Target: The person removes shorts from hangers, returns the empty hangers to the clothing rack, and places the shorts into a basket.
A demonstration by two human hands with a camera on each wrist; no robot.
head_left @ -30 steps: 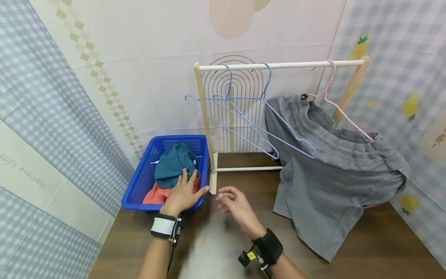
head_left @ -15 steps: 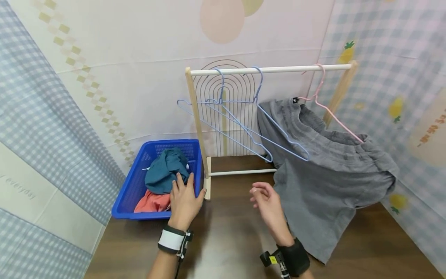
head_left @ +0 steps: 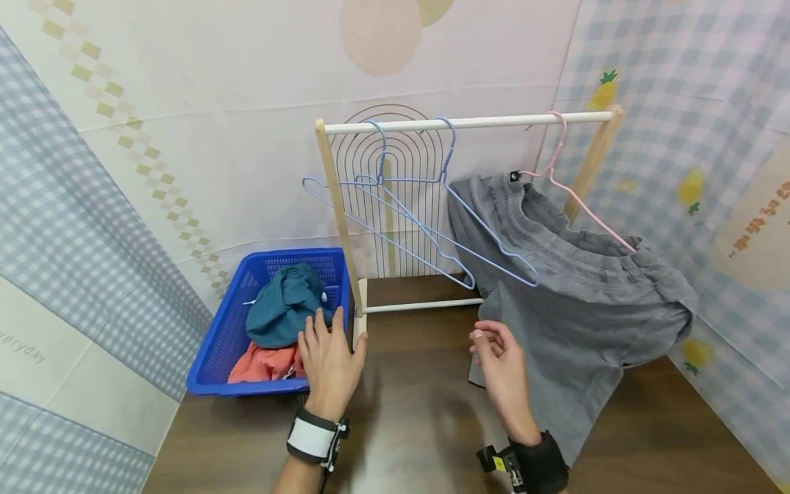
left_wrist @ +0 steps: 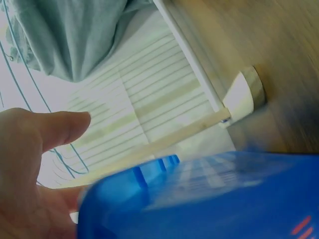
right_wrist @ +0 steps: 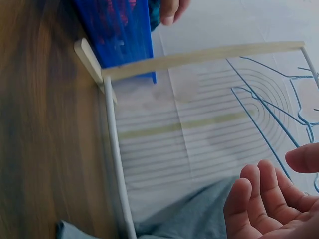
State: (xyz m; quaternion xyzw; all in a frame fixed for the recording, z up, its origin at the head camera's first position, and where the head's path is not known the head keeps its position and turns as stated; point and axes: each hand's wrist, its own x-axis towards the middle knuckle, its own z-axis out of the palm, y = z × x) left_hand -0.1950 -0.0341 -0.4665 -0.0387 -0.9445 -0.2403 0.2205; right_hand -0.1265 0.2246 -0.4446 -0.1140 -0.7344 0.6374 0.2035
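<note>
My left hand (head_left: pixel 330 370) is held over the right front corner of a blue plastic basket (head_left: pixel 206 357), fingers spread and holding nothing. The left wrist view shows the thumb apart from the basket wall (left_wrist: pixel 224 199). Inside the basket, a crumpled teal garment (head_left: pixel 280 309) lies against a coral one (head_left: pixel 259 363). To the right, my right hand (head_left: pixel 505 367) hovers in front of grey shorts (head_left: pixel 574 295), its fingers loosely bent around nothing. These shorts hang from a pink hanger (head_left: pixel 592 214) on a rack bar (head_left: pixel 487 123). Two bare blue hangers (head_left: pixel 448 147) hang left of them.
The rack's left wooden post (head_left: pixel 339 213) stands right beside the basket, with its foot (head_left: pixel 360 322) on the brown table (head_left: pixel 420 412). A low white rail (head_left: pixel 422 305) joins the posts. Printed cloth (head_left: pixel 247 171) closes off the back and sides.
My right hand has moved right, from near the rack's left foot to before the shorts. My left hand has drawn back from the teal garment to the basket's corner. The head view has shifted slightly.
</note>
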